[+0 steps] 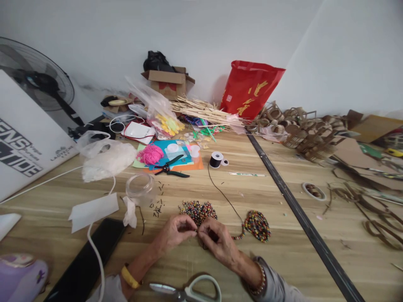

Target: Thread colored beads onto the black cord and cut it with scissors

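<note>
My left hand [175, 233] and my right hand [217, 241] meet fingertip to fingertip on the wooden table [283, 251], both pinched closed on something too small to name. A pile of loose coloured beads [197, 209] lies just beyond the fingers. A coiled strand of threaded beads [257, 225] rests to the right of my right hand. Black cord [225, 195] runs from that strand up to a black spool [216, 159]. My left wrist wears a yellow band, my right wrist a beaded bracelet.
Scissors [185, 290] lie at the near edge, a black phone [88, 260] to the left. A clear jar [140, 188], black pliers [171, 167], pink yarn [150, 154], plastic bags, a red bag [250, 89], a cardboard box and cardboard pieces crowd the back and right. A fan stands far left.
</note>
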`<state>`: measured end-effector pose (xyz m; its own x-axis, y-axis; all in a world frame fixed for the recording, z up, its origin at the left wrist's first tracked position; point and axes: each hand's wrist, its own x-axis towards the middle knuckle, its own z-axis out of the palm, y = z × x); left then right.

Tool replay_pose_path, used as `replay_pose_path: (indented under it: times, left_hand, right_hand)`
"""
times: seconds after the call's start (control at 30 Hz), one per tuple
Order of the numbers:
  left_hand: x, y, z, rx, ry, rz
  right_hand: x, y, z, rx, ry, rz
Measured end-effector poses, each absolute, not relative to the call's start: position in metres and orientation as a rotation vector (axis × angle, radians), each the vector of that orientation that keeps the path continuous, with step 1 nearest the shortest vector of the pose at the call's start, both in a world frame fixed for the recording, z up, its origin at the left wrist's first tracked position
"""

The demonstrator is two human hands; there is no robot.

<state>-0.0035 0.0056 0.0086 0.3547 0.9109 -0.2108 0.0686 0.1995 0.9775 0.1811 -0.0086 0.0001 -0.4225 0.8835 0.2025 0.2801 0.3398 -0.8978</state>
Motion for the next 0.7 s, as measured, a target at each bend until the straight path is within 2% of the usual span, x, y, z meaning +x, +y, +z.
replay_pose_path:
  times: [0.4, 0.7]
  left_hand:
    - [-0.002, 0.005, 0.009, 1.164, 1.054, 0.785]
    - [-0.003, 0.008, 0.004, 1.139, 1.026, 0.786]
  right_hand:
    - [0.18, -0.009, 0.001, -1.029, -1.849, 1.104]
    - [0.18, -0.007, -0.007, -1.051, -1.638, 1.307]
